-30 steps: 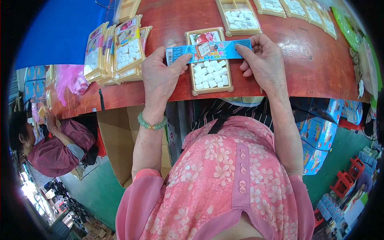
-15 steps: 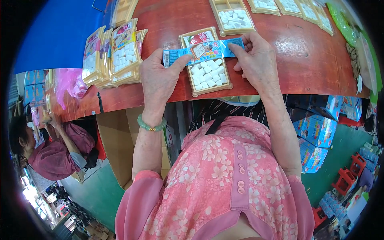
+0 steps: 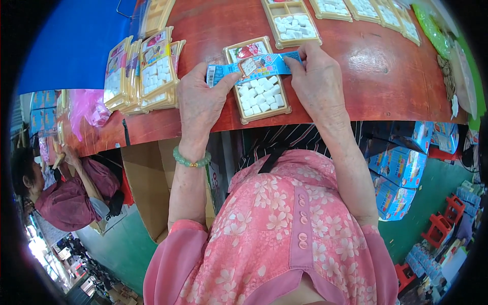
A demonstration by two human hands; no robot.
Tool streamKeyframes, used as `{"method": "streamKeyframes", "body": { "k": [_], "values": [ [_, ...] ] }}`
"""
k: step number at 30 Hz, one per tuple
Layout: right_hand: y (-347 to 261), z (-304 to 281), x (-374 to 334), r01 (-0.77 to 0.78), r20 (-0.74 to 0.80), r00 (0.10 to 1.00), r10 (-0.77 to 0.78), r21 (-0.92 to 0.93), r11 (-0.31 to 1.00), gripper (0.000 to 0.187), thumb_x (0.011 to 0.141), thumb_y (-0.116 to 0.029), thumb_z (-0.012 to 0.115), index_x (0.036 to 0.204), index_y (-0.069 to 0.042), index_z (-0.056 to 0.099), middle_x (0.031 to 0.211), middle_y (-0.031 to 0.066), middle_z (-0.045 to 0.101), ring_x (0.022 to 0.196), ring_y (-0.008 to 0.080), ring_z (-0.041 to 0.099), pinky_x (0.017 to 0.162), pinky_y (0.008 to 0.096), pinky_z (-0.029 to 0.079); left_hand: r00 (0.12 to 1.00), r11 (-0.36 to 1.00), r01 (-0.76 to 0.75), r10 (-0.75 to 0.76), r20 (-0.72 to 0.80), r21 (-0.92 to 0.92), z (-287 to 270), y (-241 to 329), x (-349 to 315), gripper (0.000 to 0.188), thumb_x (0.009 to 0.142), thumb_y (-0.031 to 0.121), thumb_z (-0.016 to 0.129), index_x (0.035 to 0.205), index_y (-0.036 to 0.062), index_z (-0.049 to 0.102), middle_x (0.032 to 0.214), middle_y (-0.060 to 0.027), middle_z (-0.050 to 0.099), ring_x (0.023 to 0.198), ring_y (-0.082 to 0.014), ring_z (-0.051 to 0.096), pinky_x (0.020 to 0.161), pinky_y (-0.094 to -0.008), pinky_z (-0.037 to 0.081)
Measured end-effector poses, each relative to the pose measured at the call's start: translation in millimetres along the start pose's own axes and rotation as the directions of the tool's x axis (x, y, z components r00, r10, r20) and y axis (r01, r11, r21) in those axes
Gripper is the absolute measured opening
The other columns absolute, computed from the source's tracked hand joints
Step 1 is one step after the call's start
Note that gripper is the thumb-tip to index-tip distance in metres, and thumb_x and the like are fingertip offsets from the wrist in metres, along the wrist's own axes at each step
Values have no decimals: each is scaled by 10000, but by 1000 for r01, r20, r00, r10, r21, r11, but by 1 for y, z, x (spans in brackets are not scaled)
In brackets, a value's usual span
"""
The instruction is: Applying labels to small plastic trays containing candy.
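Observation:
A tan plastic tray [image 3: 243, 118] filled with white cube-shaped pieces [image 3: 260, 96] lies on the red table in front of me. Its far part holds a printed card [image 3: 249, 50] with a red picture. Across the tray's middle stretches a blue printed paper band [image 3: 274, 64]. My left hand [image 3: 201, 94] pinches the band's left end, thumb on top. My right hand [image 3: 319, 76] grips its right end between thumb and fingers. Whether the band touches the tray all along I cannot tell.
Stacked trays with bands [image 3: 155, 71] stand to the left, near a pink plastic bag [image 3: 89, 109]. More filled trays [image 3: 295, 25] line the table's far side. A green bag [image 3: 432, 30] lies far right. Another person [image 3: 71, 188] works at lower left; blue boxes [image 3: 401, 168] stand below right.
My right hand has shifted slightly left and up with its end of the band. The left hand has hardly moved and keeps hold of the other end.

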State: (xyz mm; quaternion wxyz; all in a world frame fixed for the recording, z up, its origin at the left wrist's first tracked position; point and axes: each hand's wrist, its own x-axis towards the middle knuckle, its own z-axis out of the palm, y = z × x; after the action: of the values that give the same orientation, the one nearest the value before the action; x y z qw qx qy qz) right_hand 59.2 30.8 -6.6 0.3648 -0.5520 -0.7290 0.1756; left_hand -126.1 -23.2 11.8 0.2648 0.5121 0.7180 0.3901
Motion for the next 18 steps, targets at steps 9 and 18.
{"method": "streamKeyframes", "body": {
  "k": [9, 18],
  "values": [
    [4, -18, -5, -58, -37, 998, 54, -132, 990, 244, 767, -118, 690, 942, -5, 562, 854, 181, 604, 779, 323, 608, 661, 388, 480, 999, 999, -25, 26, -29, 42, 5, 1, -6, 241, 732, 171, 736, 760, -20, 592, 672, -131, 640, 602, -157, 597, 578, -323, 453],
    [-18, -25, -33, 443, 58, 896, -440, -179, 879, 399, 825, -202, 637, 1161, -8, 540, 1201, 140, 552, 1127, 280, 523, 961, 430, 378, 995, 992, -78, 84, -61, 100, 6, 6, -7, 309, 751, 185, 750, 667, 10, 510, 597, -20, 543, 592, -50, 426, 527, -260, 389]
  ]
}}
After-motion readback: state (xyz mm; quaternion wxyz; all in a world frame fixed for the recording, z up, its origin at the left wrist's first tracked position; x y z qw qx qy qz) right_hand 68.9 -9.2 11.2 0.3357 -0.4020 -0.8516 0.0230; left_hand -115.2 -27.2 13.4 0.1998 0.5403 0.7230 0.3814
